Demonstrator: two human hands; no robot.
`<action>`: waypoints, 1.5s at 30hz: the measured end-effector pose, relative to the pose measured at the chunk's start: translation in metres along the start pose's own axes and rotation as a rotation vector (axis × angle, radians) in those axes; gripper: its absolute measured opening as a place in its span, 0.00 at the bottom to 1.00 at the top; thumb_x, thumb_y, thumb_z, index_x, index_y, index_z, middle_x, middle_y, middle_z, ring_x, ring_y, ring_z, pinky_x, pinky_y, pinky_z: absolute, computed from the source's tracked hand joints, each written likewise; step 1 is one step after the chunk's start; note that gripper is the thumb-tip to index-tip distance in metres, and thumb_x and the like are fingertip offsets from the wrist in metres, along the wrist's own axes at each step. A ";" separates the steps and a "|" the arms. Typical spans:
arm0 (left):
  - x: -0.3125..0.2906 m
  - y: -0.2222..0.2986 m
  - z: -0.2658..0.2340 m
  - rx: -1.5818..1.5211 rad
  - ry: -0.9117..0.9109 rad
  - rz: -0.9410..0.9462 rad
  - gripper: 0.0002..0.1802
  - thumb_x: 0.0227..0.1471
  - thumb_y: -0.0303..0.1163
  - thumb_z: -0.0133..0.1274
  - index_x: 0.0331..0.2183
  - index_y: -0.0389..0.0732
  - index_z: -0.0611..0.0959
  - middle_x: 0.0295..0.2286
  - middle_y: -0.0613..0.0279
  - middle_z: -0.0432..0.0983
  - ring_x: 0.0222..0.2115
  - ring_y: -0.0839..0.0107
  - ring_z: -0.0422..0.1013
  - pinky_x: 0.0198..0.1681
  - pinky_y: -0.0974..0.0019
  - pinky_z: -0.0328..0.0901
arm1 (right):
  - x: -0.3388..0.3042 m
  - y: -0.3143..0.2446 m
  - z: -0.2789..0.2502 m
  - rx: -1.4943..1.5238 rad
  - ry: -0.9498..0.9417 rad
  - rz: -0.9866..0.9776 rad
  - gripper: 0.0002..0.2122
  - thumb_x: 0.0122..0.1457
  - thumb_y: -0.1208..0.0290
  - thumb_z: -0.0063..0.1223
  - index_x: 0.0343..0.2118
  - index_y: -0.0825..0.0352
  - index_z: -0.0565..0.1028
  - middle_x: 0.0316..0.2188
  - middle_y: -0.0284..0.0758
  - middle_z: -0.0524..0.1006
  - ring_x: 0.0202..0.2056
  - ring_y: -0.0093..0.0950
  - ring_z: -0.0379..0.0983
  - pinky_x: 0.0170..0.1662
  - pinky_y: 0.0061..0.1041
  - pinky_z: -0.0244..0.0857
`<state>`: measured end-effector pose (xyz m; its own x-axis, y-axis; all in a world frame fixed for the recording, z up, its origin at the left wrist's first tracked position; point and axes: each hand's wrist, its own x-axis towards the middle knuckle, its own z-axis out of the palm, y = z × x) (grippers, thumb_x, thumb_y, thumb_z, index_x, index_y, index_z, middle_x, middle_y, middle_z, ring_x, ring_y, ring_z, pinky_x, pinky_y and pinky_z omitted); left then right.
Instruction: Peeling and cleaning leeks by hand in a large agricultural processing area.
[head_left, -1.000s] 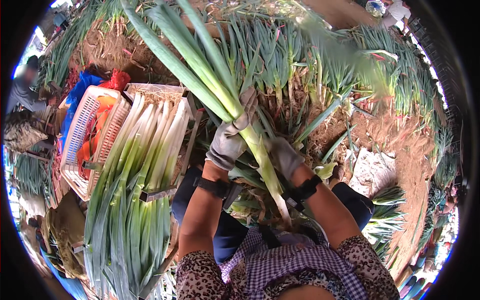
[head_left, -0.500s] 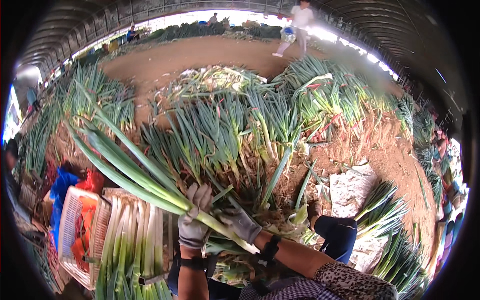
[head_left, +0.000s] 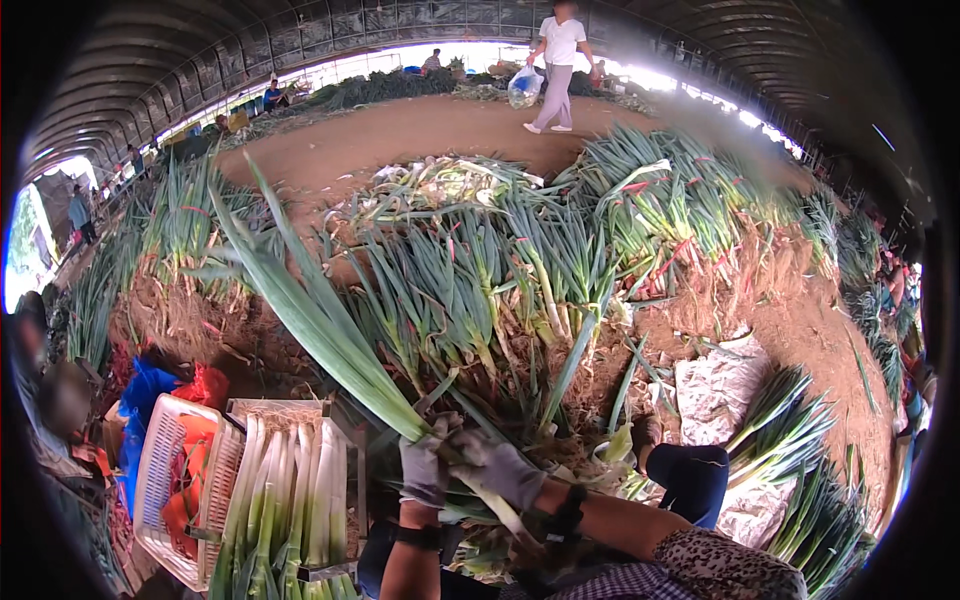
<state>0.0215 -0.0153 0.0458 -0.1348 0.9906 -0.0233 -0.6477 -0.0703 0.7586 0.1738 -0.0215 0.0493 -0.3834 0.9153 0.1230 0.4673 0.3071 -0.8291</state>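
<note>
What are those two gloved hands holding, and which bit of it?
Both hands, left and right, grip one long green onion low on its pale stalk, just below where the green leaves fan out.

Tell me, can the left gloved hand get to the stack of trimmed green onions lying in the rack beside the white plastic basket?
Probably yes. The stack of trimmed green onions lies just beside and below the left hand with nothing between them, but both the left and the right hand grip a long green onion stalk.

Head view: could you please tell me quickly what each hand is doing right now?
Left hand: gloved, closed around the leek.
Right hand: gloved, closed on the same leek, lower on its stalk.
</note>
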 end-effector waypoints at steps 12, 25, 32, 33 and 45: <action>0.003 -0.010 -0.008 0.441 0.006 0.064 0.06 0.58 0.24 0.54 0.38 0.34 0.81 0.31 0.63 0.77 0.31 0.73 0.74 0.37 0.71 0.68 | 0.017 0.007 -0.014 -0.157 0.026 -0.237 0.11 0.52 0.67 0.64 0.35 0.64 0.74 0.31 0.39 0.78 0.33 0.41 0.77 0.36 0.34 0.71; 0.005 0.016 0.019 -0.141 0.131 -0.083 0.16 0.53 0.17 0.58 0.43 0.37 0.72 0.28 0.59 0.75 0.22 0.67 0.73 0.25 0.63 0.70 | -0.023 0.020 -0.039 -0.079 -0.410 -0.238 0.08 0.57 0.67 0.57 0.35 0.65 0.75 0.30 0.38 0.78 0.31 0.30 0.76 0.37 0.28 0.69; 0.002 0.017 0.020 -0.038 0.248 0.085 0.15 0.53 0.16 0.56 0.41 0.38 0.71 0.25 0.61 0.73 0.18 0.69 0.70 0.21 0.65 0.69 | -0.088 0.086 -0.084 -0.213 -0.535 0.054 0.15 0.58 0.59 0.57 0.43 0.63 0.76 0.33 0.40 0.80 0.34 0.35 0.77 0.41 0.34 0.69; 0.002 0.012 0.019 -0.015 0.271 0.089 0.15 0.53 0.16 0.56 0.41 0.38 0.71 0.25 0.61 0.73 0.18 0.69 0.70 0.21 0.65 0.69 | -0.088 0.091 -0.085 -0.281 -0.524 -0.002 0.16 0.58 0.58 0.57 0.45 0.62 0.76 0.34 0.40 0.81 0.35 0.34 0.78 0.42 0.35 0.69; 0.002 0.041 -0.009 -0.214 0.200 0.133 0.11 0.55 0.24 0.56 0.39 0.41 0.72 0.22 0.66 0.70 0.20 0.73 0.68 0.22 0.69 0.66 | -0.071 0.013 -0.047 -0.048 -0.640 0.003 0.27 0.63 0.59 0.55 0.59 0.70 0.65 0.44 0.46 0.78 0.44 0.36 0.77 0.48 0.30 0.70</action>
<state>-0.0126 -0.0173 0.0711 -0.3601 0.9297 -0.0769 -0.7547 -0.2419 0.6098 0.2441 -0.0701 0.0558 -0.7750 0.5840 -0.2413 0.4984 0.3302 -0.8016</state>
